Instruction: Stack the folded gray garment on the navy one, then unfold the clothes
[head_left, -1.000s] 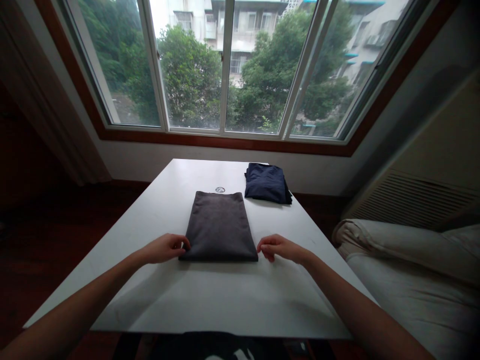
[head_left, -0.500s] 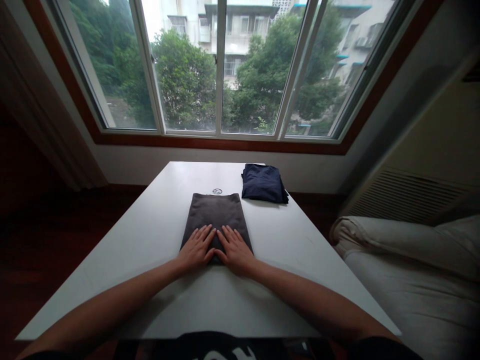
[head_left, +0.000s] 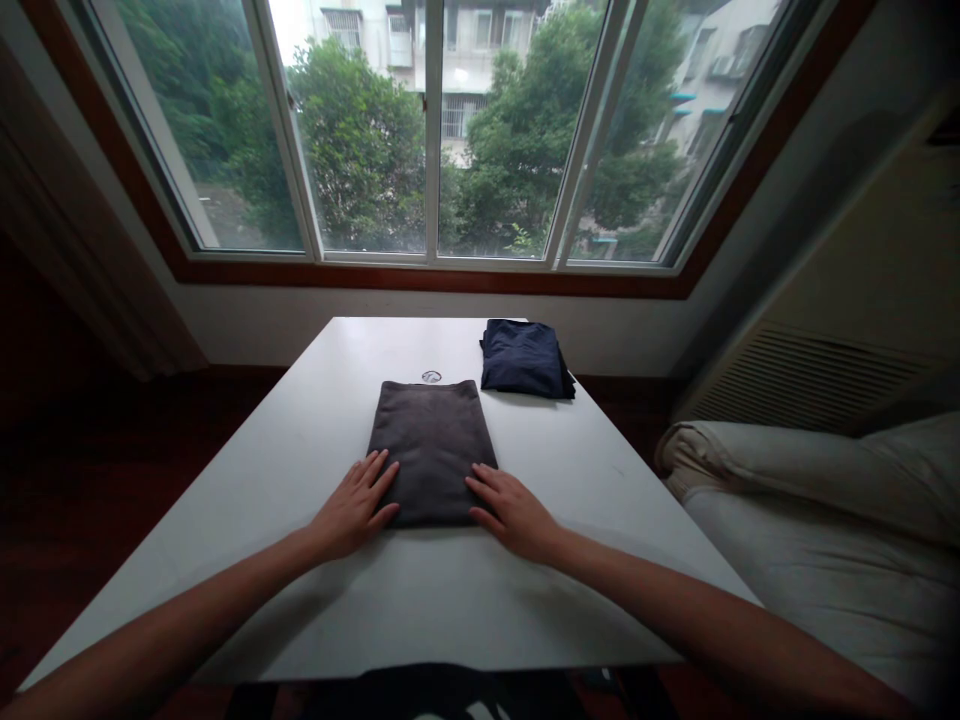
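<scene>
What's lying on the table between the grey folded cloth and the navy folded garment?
Nothing: in the head view, only a bare strip of white table separates the grey folded cloth from the navy folded garment.

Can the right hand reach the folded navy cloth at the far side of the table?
Probably yes: the right hand lies flat at the grey cloth, and bare table separates it from the navy cloth.
</scene>
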